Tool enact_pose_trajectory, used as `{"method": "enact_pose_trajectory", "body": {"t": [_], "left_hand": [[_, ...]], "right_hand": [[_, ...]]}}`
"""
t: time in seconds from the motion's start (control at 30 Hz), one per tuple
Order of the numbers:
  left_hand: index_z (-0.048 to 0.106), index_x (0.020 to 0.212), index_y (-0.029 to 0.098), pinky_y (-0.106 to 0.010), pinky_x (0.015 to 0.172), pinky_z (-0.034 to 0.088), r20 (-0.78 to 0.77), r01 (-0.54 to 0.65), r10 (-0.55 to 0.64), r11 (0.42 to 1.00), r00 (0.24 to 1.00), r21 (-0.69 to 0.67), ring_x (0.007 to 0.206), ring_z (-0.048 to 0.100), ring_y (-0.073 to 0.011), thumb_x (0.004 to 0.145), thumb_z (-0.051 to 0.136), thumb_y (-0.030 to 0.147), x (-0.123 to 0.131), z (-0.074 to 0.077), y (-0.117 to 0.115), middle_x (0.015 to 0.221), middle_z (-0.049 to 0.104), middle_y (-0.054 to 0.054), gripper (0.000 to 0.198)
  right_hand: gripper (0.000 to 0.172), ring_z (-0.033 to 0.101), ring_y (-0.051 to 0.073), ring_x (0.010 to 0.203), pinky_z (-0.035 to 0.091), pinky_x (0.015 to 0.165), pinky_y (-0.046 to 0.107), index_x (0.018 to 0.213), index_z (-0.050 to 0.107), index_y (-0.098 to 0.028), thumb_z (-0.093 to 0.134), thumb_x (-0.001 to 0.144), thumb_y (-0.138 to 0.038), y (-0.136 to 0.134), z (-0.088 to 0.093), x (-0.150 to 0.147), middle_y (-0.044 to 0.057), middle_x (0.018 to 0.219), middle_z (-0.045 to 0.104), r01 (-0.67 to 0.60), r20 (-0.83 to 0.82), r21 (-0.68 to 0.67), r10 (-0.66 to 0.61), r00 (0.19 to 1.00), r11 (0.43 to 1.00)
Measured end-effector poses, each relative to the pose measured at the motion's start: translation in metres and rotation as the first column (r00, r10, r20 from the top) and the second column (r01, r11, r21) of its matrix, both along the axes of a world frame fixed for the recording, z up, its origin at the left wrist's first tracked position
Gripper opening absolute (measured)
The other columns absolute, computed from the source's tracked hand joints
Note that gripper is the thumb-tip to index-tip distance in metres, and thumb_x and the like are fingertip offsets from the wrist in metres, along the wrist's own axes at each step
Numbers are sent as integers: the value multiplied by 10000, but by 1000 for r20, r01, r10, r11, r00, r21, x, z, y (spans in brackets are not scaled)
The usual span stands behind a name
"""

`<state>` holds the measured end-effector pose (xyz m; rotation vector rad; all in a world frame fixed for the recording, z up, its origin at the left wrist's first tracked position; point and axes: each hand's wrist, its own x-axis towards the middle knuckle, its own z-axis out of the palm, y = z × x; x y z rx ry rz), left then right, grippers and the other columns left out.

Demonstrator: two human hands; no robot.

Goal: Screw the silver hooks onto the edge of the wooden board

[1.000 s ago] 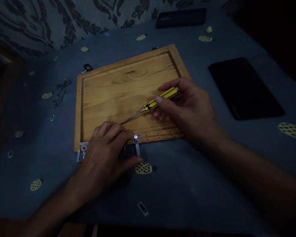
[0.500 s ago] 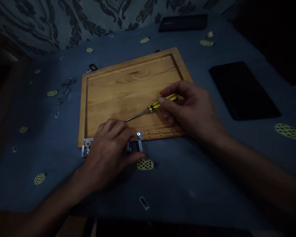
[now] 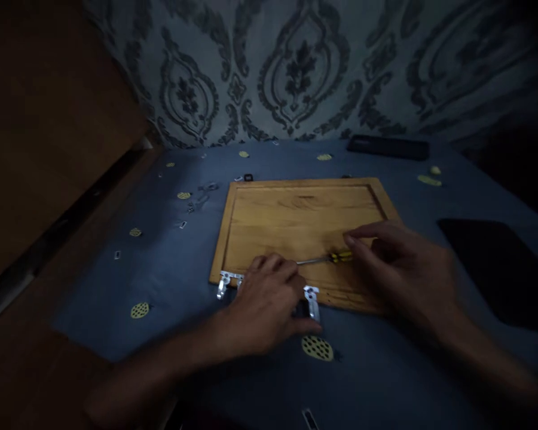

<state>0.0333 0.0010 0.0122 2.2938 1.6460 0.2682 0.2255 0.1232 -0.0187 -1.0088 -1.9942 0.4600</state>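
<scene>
My right hand (image 3: 407, 269) is closed, thumb and fingers pinched, on the screwdriver (image 3: 339, 257), its ridged yellow-and-black handle partly hidden by my thumb. The thin steel shaft slants over the near part of the wooden panel (image 3: 291, 224) toward my left knuckles; I can't see the tip. My left hand (image 3: 266, 301) curls over the panel's near edge, thumb below it; I cannot tell whether its fingers grip anything.

The panel lies flat mid-counter, honey-coloured and grained, with a raised rim. One shiny bent-metal hook (image 3: 223, 285) sits at its near left corner, another (image 3: 312, 301) just right of my left fingers. Thin metal pieces (image 3: 197, 201) lie left of the panel on the blue, pineapple-printed cloth (image 3: 170, 257). A smooth dark slab (image 3: 497, 269) lies toward the counter's right edge, and a dark oblong (image 3: 388, 147) near its far edge.
</scene>
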Motion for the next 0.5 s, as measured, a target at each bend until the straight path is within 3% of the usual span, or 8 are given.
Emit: {"method": "enact_pose_trajectory", "body": {"t": [0.1,0.2,0.3,0.4,0.5], "left_hand": [[698,1055,108,-442,975,473,9,-7,7,1000,1000,-2,1114,560,-282,847,751,564,1,2,2,1117,680,-87,504],[719,1071,105,-470,1013,469,1,2,-2,1000,1000,0,1174,556,-307,860,727,593,2,0,3,1142,693,-103,532],[737,1061,91,-480,1039,464,-23,31,-31,1000,999,6,1184,565,-318,885,677,633,2,-1,5,1163,698,-134,573],[739,1084,88,-477,1027,470,-39,47,-46,999,998,27,1162,577,-320,885,693,614,1,-3,6,1183,693,-143,564],[749,1071,116,-491,1040,452,-44,58,-56,997,997,45,1195,556,-329,917,675,567,1,-6,6,1254,661,-148,482]], "right_hand": [[163,607,156,532,436,495,278,806,717,-223,660,883,-356,7,18,-31,0,653,679,-187,57,-27,188,981,982],[95,672,174,662,482,587,287,815,726,-210,649,865,-237,17,34,-83,28,763,736,-433,159,-97,443,882,896],[125,707,183,788,526,692,296,873,751,-199,633,914,-208,26,40,-152,37,870,759,-520,245,-144,539,806,842],[109,710,196,901,566,808,324,982,746,-178,652,940,-215,31,35,-220,46,976,747,-572,341,-210,607,717,793],[358,664,225,1094,587,925,443,1281,625,-182,636,989,-390,33,22,-268,100,1292,645,-586,426,-258,635,645,768]]}}
